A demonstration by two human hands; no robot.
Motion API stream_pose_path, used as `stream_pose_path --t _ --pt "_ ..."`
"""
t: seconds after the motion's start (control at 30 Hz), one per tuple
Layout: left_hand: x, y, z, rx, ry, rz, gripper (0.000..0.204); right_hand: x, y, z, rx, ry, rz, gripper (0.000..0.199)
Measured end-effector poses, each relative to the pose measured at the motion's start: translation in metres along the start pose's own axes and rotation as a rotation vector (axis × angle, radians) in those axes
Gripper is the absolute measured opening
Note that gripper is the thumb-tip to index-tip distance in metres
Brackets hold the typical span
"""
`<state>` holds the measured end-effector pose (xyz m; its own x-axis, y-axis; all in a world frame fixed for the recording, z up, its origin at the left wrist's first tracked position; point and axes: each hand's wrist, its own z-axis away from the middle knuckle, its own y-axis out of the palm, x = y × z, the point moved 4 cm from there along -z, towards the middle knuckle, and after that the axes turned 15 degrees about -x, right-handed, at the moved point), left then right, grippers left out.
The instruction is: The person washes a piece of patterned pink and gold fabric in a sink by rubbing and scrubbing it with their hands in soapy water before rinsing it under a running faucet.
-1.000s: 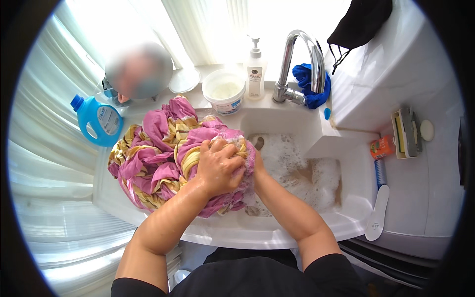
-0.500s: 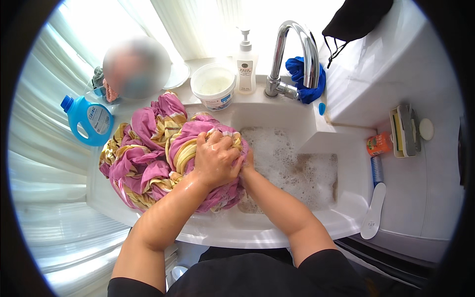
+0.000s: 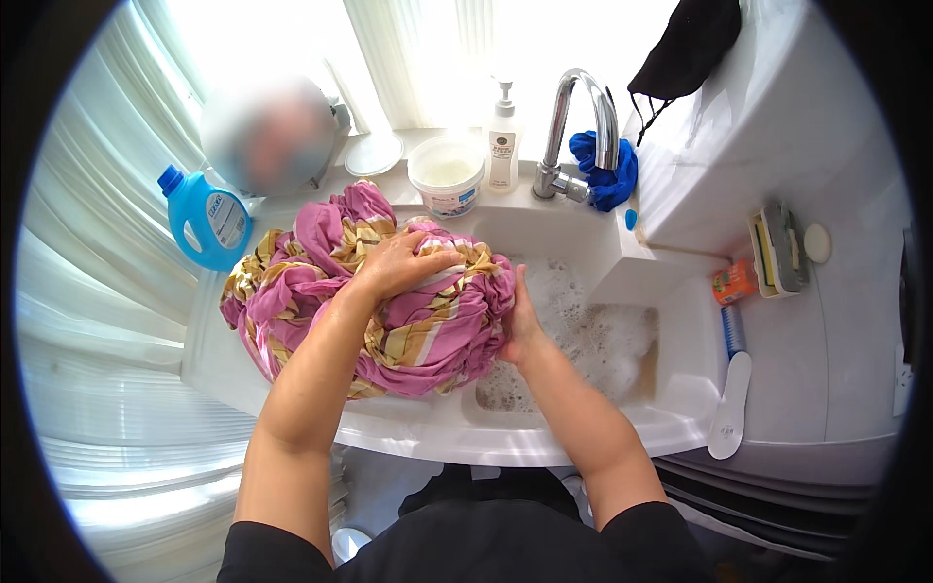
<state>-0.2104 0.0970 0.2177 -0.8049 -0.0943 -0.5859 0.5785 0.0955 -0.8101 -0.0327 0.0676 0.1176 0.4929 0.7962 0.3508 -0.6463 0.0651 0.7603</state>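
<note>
A big wet cloth, pink with yellow-and-white stripes, lies bunched on the left ledge of a white sink and hangs into the basin. My left hand presses down on top of the bundle, fingers curled into the folds. My right hand pushes against the bundle's right side, partly hidden behind it, just above the soapy water in the basin.
A chrome tap arches over the basin, with a blue rag behind it. A pump bottle, a white tub and a blue detergent jug stand along the back. A white brush lies at right.
The cloth bundle has been rolled toward the basin. My left hand has slid higher on top of it, and my right hand has come out to its right side.
</note>
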Motion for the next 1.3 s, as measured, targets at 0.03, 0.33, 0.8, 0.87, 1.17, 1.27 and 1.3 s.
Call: stream_pose_path --t 0.03,0.33,0.8,0.87,1.17,1.27,1.3 --pt "-0.002 -0.002 0.007 -0.013 0.059 -0.029 0.068 0.012 0.013 0.004 0.015 -0.048 0.065 0.090" --pt "-0.012 -0.061 0.092 -0.618 0.399 0.171 0.078 0.043 0.092 -0.004 0.058 -0.438 0.403 0.034" --pt "0.046 0.015 -0.004 0.038 0.061 0.477 0.067 -0.006 0.020 -0.033 -0.282 -1.032 0.787 0.039" --pt "0.038 0.021 -0.017 0.072 0.050 0.488 0.056 -0.002 0.015 -0.044 -0.307 -1.056 0.750 0.032" --pt "0.057 0.042 -0.051 0.228 0.192 0.409 0.039 -0.003 -0.003 -0.071 -0.285 -0.990 0.584 0.018" --pt "0.055 0.044 -0.051 0.291 0.054 0.504 0.036 -0.006 -0.005 -0.076 -0.285 -0.968 0.491 0.019" --pt "0.053 0.044 -0.053 0.306 0.044 0.520 0.036 -0.006 -0.005 -0.077 -0.285 -0.965 0.451 0.019"
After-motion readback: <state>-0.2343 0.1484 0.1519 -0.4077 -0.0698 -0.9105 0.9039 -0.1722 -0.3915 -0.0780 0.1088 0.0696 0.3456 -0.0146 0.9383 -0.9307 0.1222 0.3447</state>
